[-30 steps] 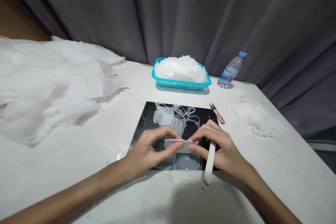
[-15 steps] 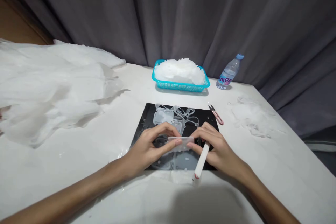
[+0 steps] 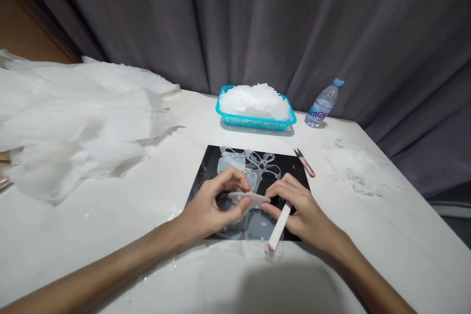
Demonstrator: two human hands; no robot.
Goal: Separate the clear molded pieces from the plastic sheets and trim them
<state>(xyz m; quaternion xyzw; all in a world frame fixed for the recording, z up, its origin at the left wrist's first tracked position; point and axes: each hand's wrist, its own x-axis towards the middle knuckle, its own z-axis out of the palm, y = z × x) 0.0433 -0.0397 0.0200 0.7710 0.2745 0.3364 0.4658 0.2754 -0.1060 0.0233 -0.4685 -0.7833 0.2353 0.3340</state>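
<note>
Both hands meet over a black mat (image 3: 206,167) on a white table (image 3: 386,235). My left hand (image 3: 208,208) pinches one end of a small translucent silicone piece (image 3: 248,198), fingers closed on it. My right hand (image 3: 301,208) pinches the other end and also grips a white stick-shaped tool (image 3: 277,228) with a red tip that points toward me. Under the hands, more translucent pieces and trimmed strips (image 3: 257,164) lie on the mat.
A teal basket (image 3: 253,120) heaped with white pieces stands behind the mat. Pink snips (image 3: 304,162) lie right of the mat, a water bottle (image 3: 324,103) farther back. White scraps (image 3: 353,164) sit at right, a large white pile (image 3: 73,117) at left. Grey curtain behind.
The silicone piece has tilted flatter between my fingers. The white tool has swung so its red tip lies farther left. The hands have stayed over the mat.
</note>
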